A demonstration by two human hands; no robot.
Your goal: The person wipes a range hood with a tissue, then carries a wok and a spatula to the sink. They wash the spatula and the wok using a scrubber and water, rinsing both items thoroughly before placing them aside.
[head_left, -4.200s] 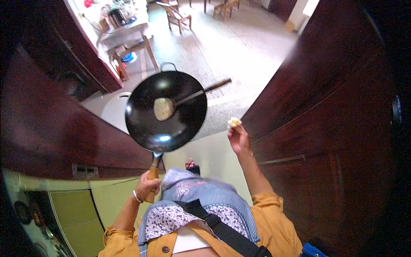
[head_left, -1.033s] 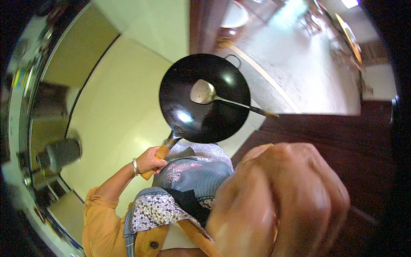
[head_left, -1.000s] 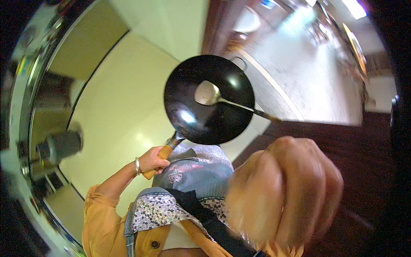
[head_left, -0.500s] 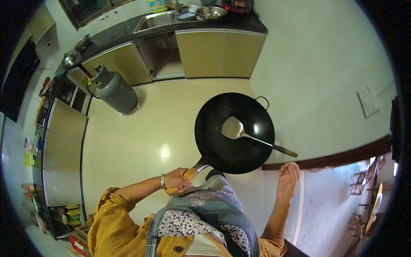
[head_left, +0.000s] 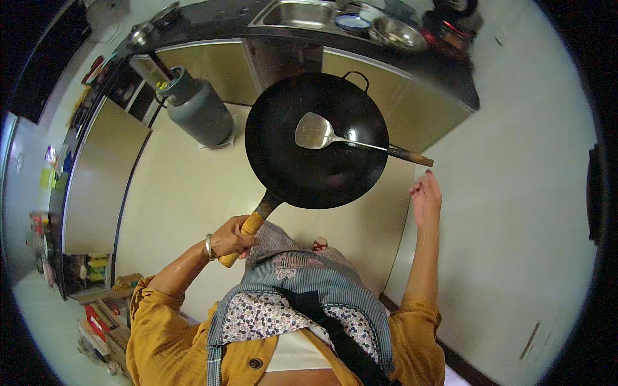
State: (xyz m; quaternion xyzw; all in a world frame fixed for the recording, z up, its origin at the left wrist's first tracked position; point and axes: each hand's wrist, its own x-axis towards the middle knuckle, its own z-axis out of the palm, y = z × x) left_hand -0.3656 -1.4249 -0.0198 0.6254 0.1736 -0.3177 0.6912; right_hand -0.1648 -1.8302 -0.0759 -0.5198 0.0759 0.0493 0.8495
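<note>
My left hand (head_left: 232, 239) is wrapped around the wooden handle of a large black wok (head_left: 315, 177), holding it out level in front of me. A metal spatula (head_left: 313, 131) lies inside the wok. Its long handle crosses the wok's right rim, and the wooden end sticks out past it. Just below that end, my right hand (head_left: 426, 201) is raised and empty, with the index finger pointing up and the other fingers loosely bent. Fingertip and handle look very close; whether they touch, I cannot tell.
A grey gas cylinder (head_left: 199, 112) stands on the floor ahead left. Beyond the wok runs a dark counter (head_left: 215, 22) with a steel sink (head_left: 299, 15), a blue-rimmed bowl (head_left: 353, 23) and a steel basin (head_left: 396, 33). A pale wall (head_left: 508, 212) borders my right side.
I have moved closer to the counter and turned, so the doorway on the right has left view. The wok came along in my left hand; my right hand rose nearer the spatula's handle end.
</note>
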